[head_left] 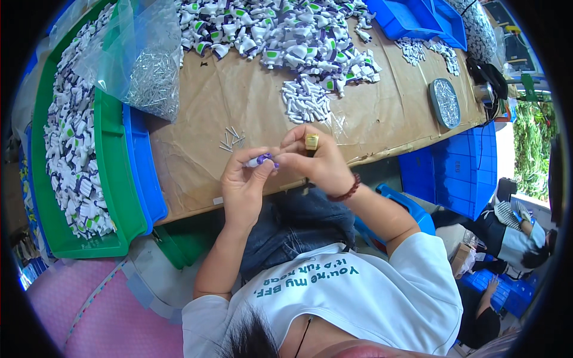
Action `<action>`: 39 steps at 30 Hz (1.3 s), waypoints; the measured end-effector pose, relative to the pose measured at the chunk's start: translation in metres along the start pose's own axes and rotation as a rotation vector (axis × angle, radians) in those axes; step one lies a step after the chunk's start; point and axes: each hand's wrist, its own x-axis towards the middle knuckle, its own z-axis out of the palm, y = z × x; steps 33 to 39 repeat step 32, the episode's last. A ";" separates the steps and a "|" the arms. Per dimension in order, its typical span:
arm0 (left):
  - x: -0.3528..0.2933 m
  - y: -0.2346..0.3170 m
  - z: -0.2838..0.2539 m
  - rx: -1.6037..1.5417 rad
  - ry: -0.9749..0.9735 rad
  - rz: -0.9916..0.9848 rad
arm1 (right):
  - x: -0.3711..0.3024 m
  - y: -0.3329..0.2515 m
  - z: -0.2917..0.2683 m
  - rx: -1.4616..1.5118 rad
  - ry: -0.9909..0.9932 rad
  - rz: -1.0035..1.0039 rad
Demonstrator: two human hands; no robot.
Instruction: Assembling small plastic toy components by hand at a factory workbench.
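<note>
Close to the table's front edge, my left hand (243,186) pinches a small white-and-purple plastic part (258,160) between thumb and fingers. My right hand (325,164) is closed beside it, its fingertips meeting at the part's purple end. A yellow block-like piece (311,141) shows at the right hand's fingers, with something dark below it; I cannot tell what it is. Just beyond my left hand lie several loose metal pins (231,139). Farther back is a small pile of white plastic pieces (305,101), in front of a large heap of white, purple and green parts (292,36).
On the left stands a green tray (110,230) of similar parts, next to a blue tray (146,173). A clear bag of metal pins (154,80) leans there. At right sits a dish (439,122) of metal bits. Blue bins (412,21) stand at the back; another person (507,235) is far right.
</note>
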 end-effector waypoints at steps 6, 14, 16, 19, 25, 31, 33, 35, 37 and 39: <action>0.007 -0.007 -0.003 0.000 0.042 -0.142 | 0.026 -0.011 -0.076 -1.116 0.247 -0.437; 0.008 -0.006 0.002 0.052 -0.096 -0.190 | 0.051 0.003 -0.071 -1.402 0.126 -0.587; 0.008 -0.010 -0.001 0.044 -0.100 -0.184 | 0.048 -0.005 -0.067 -1.361 0.155 -0.572; 0.010 -0.012 0.000 -0.013 -0.114 -0.234 | 0.044 -0.016 -0.068 -1.093 0.131 -0.552; 0.016 -0.007 0.008 -0.341 -0.067 -0.378 | 0.025 -0.040 -0.049 -0.302 -0.176 0.007; 0.018 0.001 0.008 -0.294 -0.110 -0.356 | 0.015 -0.025 -0.046 -0.609 -0.248 -0.183; 0.018 0.000 0.007 -0.296 -0.108 -0.366 | 0.014 -0.025 -0.045 -0.590 -0.221 -0.172; 0.018 0.000 0.007 -0.296 -0.108 -0.366 | 0.014 -0.025 -0.045 -0.590 -0.221 -0.172; 0.018 0.000 0.007 -0.296 -0.108 -0.366 | 0.014 -0.025 -0.045 -0.590 -0.221 -0.172; 0.018 0.000 0.007 -0.296 -0.108 -0.366 | 0.014 -0.025 -0.045 -0.590 -0.221 -0.172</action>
